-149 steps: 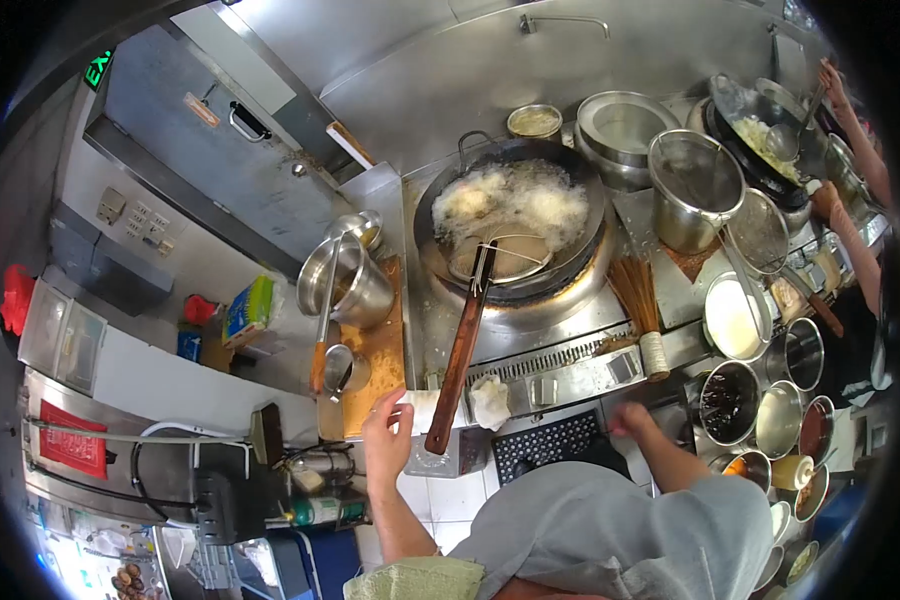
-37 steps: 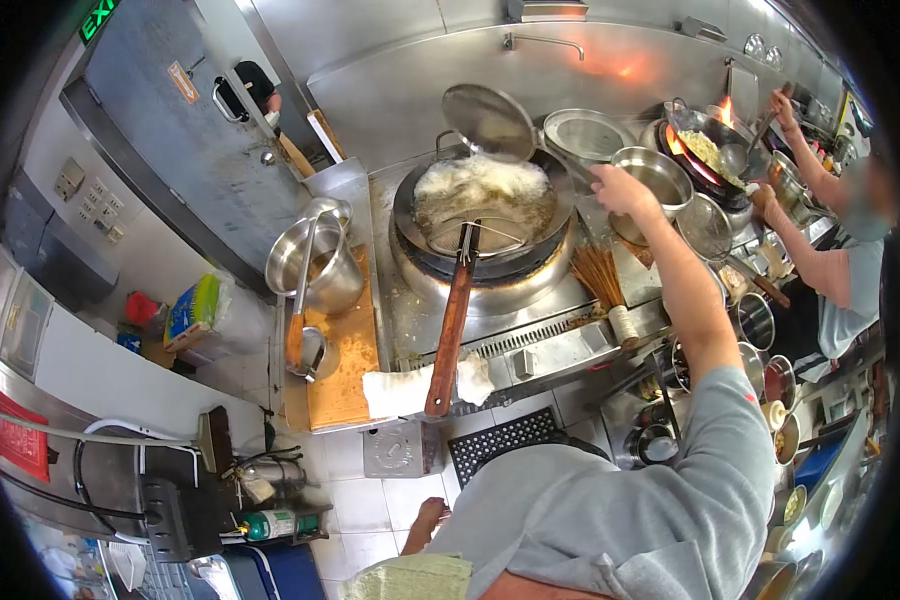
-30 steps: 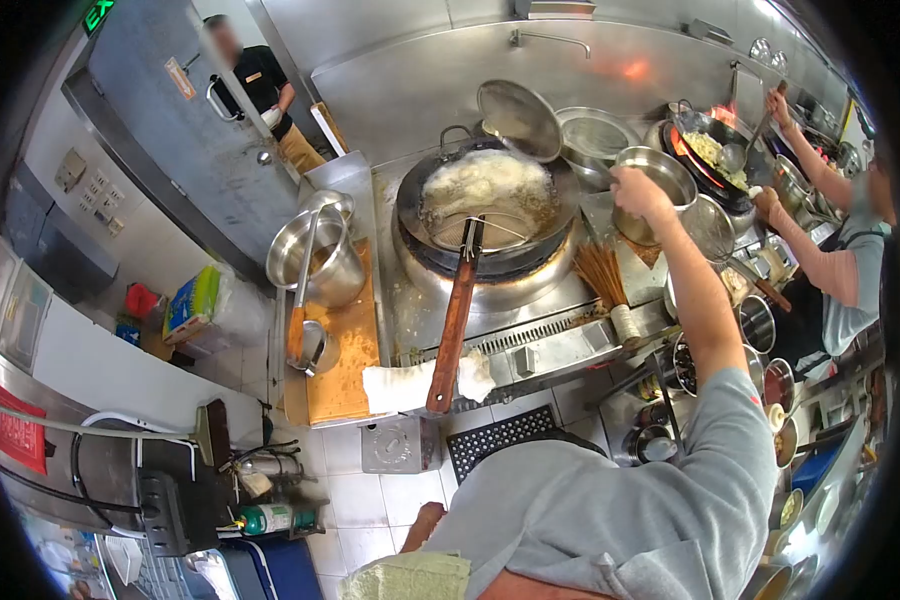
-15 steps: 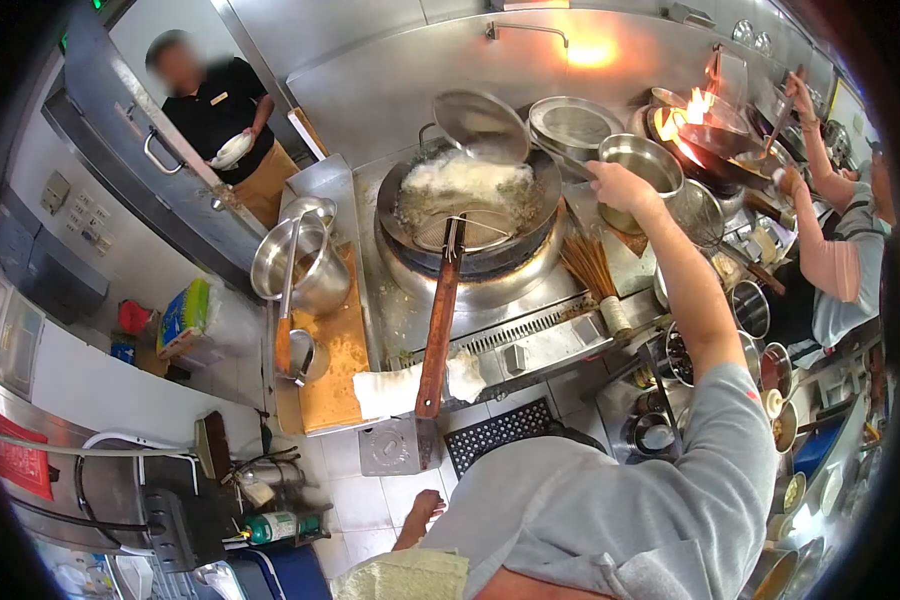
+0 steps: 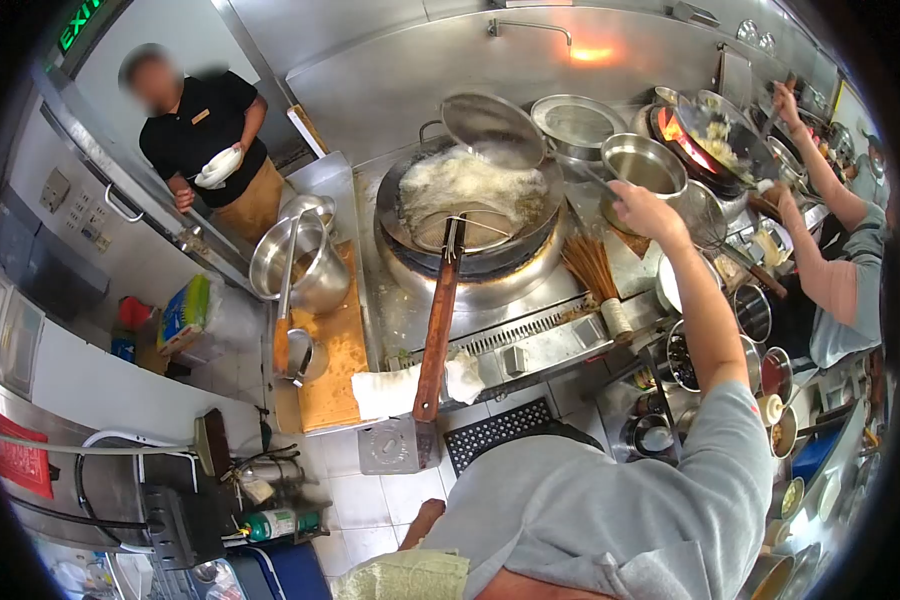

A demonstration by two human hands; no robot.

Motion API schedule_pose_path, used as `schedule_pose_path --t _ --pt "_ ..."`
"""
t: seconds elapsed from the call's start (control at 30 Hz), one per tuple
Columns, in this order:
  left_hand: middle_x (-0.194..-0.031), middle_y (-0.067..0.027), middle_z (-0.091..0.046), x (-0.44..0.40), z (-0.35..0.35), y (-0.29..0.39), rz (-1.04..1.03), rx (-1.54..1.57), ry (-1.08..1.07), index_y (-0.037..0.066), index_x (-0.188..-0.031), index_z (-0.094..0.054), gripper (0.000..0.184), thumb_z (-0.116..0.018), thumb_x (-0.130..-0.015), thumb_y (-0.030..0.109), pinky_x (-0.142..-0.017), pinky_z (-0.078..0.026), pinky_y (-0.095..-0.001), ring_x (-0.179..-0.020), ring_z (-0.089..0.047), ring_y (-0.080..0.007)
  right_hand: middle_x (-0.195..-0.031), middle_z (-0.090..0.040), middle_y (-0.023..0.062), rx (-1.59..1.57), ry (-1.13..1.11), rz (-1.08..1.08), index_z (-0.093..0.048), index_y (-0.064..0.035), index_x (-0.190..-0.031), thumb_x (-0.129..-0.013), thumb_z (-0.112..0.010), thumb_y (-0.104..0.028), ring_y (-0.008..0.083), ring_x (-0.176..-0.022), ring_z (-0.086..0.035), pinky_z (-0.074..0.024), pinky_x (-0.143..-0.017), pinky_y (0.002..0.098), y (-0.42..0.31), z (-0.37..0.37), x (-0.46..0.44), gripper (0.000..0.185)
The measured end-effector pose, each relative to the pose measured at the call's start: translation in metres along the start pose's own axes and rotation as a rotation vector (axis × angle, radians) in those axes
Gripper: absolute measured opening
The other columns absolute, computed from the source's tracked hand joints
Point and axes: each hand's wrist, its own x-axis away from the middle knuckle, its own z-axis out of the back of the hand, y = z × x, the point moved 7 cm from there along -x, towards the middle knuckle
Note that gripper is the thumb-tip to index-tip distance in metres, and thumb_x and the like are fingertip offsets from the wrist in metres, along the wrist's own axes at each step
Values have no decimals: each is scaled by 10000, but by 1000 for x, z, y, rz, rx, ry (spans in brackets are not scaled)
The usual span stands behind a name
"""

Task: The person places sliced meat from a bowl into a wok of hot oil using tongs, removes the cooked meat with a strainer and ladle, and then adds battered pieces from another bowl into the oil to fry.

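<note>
My right hand (image 5: 647, 212) grips the handle of a round perforated strainer (image 5: 494, 128). The strainer is tilted over the far side of a wok (image 5: 390, 225), where oil foams white around the frying food (image 5: 470, 185); what the food is I cannot make out. A wire skimmer (image 5: 460, 232) lies across the near side of the wok, its long wooden handle (image 5: 438, 345) pointing toward me. Low by my side hangs my left hand (image 5: 427, 517), away from the stove, its fingers not clearly seen.
A metal pot (image 5: 305, 268) with a ladle stands left of the wok, and a bamboo brush (image 5: 590, 268) lies to its right. Beyond sits another metal pot (image 5: 645, 165). A co-worker at right handles a wok (image 5: 725, 140) over flames. Someone with a white bowl (image 5: 220, 168) stands by the door.
The strainer and my right hand have shifted slightly right. Foam spreads wider in the wok. The person at the door has come further in, and the co-worker's flames are lower with food visible in their wok.
</note>
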Motion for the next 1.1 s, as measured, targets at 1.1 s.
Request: schedule_pose_path --t 1.1 --pt "-760 -63 -591 18 12 -1 308 716 55 73 -812 -627 166 -474 -839 131 -570 -501 -358 -690 -576 -174 -968 -641 214 -82 -201 -87 -468 -3 -1277 -874 -522 -119 309 -802 -641 -508 -651 402 -20 -58 -78 422"
